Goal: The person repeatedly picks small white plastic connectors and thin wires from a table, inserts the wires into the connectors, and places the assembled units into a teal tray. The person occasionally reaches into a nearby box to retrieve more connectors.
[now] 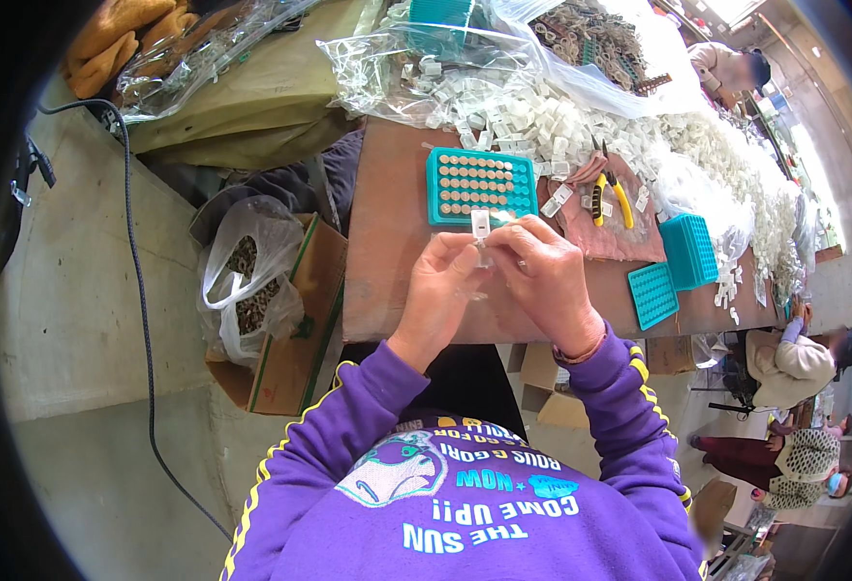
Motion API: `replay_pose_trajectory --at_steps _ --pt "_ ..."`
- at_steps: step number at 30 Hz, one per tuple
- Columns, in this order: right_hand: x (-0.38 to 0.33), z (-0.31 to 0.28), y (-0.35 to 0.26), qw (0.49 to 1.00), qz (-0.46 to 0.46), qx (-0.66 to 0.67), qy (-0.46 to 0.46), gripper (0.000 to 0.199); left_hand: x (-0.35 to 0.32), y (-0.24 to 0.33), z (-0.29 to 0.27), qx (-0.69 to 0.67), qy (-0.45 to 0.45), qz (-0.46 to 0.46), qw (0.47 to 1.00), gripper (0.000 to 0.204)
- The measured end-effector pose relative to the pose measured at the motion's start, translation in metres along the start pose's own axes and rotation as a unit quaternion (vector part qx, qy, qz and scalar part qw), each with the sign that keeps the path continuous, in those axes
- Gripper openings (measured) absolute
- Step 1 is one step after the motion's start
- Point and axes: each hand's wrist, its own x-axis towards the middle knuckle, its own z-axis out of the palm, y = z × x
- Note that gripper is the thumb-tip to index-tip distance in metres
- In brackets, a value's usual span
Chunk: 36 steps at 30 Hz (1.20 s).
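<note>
My left hand (435, 295) is closed in a pinch on a small clear-white plastic piece (481, 223) with a dark slot, held up over the table's near edge. Close beside it, my right hand (550, 279) pinches at the lower end of the piece; its fingertips partly cover whatever they grip. Just beyond both hands lies a teal tray (521, 184), with rows of round copper-coloured parts (471, 172) in most of its pockets. Yellow-handled pliers (623, 205) rest on a pink cloth (581, 230) to the right.
A large heap of clear-white plastic pieces (523, 111) spreads across the table's far side. Two more teal trays, one upright (689, 252) and one flat (652, 295), are at right. A carton (319, 310) with a bag (261, 286) stands left. Other people (784, 363) work farther right.
</note>
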Motion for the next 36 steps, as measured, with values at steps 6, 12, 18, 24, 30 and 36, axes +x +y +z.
replay_pose_trajectory --at_steps 6,12,18,24,30,36 --pt "0.0 -0.006 -0.003 0.998 -0.009 -0.014 -0.056 0.021 0.0 0.002 0.001 0.006 -0.007 0.001 1.0 0.016" --pt "-0.001 -0.011 -0.01 1.0 0.001 -0.011 -0.021 0.018 -0.001 0.005 0.002 0.005 -0.009 -0.016 1.0 0.016" --pt "0.001 -0.001 0.001 0.997 0.031 0.069 0.006 0.022 -0.002 0.006 0.003 0.013 -0.008 -0.025 1.0 0.017" --pt "-0.012 0.011 0.002 0.991 -0.106 -0.069 0.05 0.032 0.001 0.003 0.0 -0.028 0.012 -0.028 0.999 0.017" --pt "-0.018 0.013 0.025 0.988 -0.026 -0.076 0.133 0.026 0.002 0.004 -0.002 -0.05 0.012 -0.03 0.998 0.019" --pt "-0.004 0.014 0.064 0.982 0.05 -0.177 0.042 0.012 0.001 0.006 -0.001 -0.045 0.03 -0.044 0.998 0.017"
